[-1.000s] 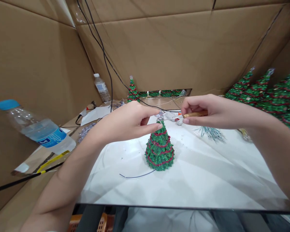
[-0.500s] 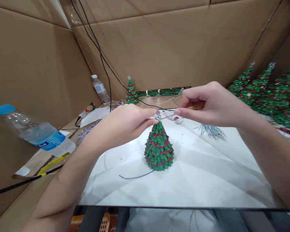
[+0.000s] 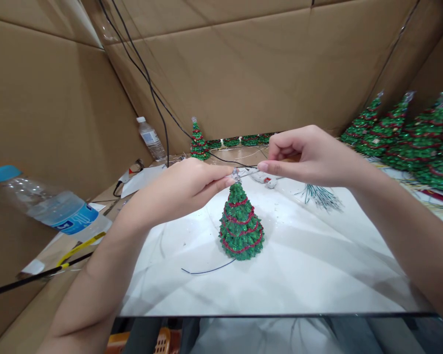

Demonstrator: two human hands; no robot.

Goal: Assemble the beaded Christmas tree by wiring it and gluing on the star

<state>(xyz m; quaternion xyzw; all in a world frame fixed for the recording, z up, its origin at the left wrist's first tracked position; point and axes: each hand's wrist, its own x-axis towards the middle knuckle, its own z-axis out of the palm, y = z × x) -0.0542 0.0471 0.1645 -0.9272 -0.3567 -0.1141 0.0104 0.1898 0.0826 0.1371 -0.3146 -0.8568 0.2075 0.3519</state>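
Observation:
A small green Christmas tree with red garlands and glitter stands on the white work surface in front of me. At its tip is a clear, pale star-like topper, pinched between the thumb and forefinger of my left hand. My right hand is closed around a thin metal tool with a wooden handle. The tool's shaft points left, and its end is at the topper; exact contact is too small to tell. A dark thin wire runs out from under the tree's base.
Several finished-looking trees stand at the right, and another tree at the back. A bundle of wires lies beyond my right forearm. Water bottles stand at the left. Black cables hang before the cardboard wall.
Both hands and the tree's tip have shifted slightly left in the view, along with the background. The topper shows a little more between my fingertips. Both holds are unchanged.

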